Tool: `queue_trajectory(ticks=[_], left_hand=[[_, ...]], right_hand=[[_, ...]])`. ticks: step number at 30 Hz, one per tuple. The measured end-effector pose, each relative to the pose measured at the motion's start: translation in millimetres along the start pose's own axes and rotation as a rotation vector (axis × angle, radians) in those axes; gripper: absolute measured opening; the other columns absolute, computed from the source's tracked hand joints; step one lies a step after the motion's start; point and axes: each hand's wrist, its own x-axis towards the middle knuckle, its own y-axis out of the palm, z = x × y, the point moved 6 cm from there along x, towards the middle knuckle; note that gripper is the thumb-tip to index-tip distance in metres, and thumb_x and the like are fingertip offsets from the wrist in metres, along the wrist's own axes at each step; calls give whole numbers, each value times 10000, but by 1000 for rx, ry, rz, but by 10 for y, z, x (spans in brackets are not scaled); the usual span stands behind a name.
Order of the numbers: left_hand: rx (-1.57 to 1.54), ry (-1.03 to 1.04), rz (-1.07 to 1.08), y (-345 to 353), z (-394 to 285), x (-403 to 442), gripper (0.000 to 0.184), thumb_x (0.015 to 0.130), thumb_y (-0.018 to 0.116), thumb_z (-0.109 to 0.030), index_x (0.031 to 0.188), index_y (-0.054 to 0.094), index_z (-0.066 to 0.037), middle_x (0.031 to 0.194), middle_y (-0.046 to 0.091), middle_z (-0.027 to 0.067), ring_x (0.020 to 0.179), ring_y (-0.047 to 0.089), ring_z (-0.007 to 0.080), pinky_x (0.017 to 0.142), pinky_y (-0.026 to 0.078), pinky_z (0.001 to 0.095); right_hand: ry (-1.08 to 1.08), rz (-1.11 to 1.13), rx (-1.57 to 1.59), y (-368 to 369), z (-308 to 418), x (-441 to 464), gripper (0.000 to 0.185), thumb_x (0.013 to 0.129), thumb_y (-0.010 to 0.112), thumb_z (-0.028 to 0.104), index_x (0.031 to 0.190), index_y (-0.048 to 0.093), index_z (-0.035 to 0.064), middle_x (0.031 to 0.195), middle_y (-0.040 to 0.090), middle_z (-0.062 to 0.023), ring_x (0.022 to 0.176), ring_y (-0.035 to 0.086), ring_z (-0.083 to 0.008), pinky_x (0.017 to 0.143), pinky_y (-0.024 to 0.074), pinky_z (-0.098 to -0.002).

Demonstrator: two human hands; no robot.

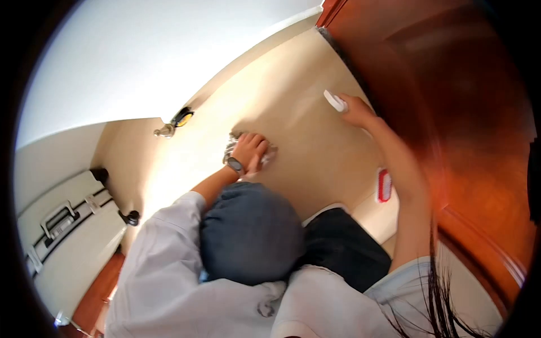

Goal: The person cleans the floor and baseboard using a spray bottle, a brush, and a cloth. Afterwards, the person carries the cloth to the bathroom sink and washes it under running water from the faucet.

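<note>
My left hand [251, 151], with a watch on its wrist, presses down on the beige floor. Its fingers are curled over a crumpled grey-and-white striped cloth [230, 146], most of which lies hidden under the palm. Out to the right, my right hand [356, 110] is closed around a small white hand tool [336, 101]. The tool's pale end points up and left, just above the floor; its exact kind is hard to make out. A red-and-white brush-like object [384, 185] lies on the floor beside my right forearm.
A reddish-brown wooden door or cabinet panel [451, 101] borders the floor on the right. A white surface [141, 62] rises at upper left, with a metal doorstop [164, 131] near its lower edge. A light-coloured suitcase [73, 225] stands at left. My knees are close below my left hand.
</note>
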Motion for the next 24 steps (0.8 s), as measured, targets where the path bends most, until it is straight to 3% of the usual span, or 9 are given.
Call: queue_trajectory(ticks=[2,6,9,16,18,20,21,24], left_hand=[[-49,12,42,-128,0,40,432,508,615,-131,922,546,-29,997,533,132,928,494,321,820,392,417],[-60,-28,71,-58,4,32,493,489,652,-185,937,530,-20,1006,517,131,941,480,312,833,373,402],[-54,5,13,-79,-17,27,493,474,665,-170,928,530,-35,989,515,119,914,482,306,806,383,393],[-11,-176,76,-100,-28,-188,451,477,671,-159,900,541,-72,952,522,78,905,499,264,785,406,366],[58,-126,227,-164,-95,-312,446,469,682,-199,873,538,-80,914,511,67,848,496,246,726,415,355],[93,-109,246,-184,-101,-340,452,460,685,-219,861,526,-83,899,497,66,824,483,252,713,408,365],[97,-108,243,-182,-66,-313,452,460,685,-219,861,526,-83,899,497,66,824,483,252,713,408,365],[123,-139,243,-72,-58,-317,484,444,688,-216,878,519,-82,928,496,76,848,479,265,729,405,377]], right_hand=[[-27,89,100,88,37,33,460,670,617,57,1120,522,60,1047,593,-185,986,566,-320,824,444,-362],[-1,117,-39,163,595,143,419,693,572,42,1107,506,56,1002,599,-188,951,565,-345,787,449,-384],[-120,150,-81,274,976,351,346,726,525,74,1071,490,80,983,602,-188,938,572,-351,783,455,-403],[-379,81,-242,411,1849,836,311,710,501,63,1009,441,3,889,619,-179,843,603,-331,710,476,-400],[-412,102,-268,506,1902,735,319,701,501,52,1010,441,0,865,624,-170,818,610,-324,691,480,-398],[-470,67,-227,428,1974,708,300,709,507,92,989,432,15,810,611,-184,784,596,-357,675,465,-438],[-412,72,-290,433,1928,691,323,698,485,39,1016,439,9,819,630,-161,791,619,-309,663,483,-403],[-399,-29,-205,340,1549,715,323,716,461,50,1037,437,26,841,629,-167,796,617,-319,676,482,-408]])
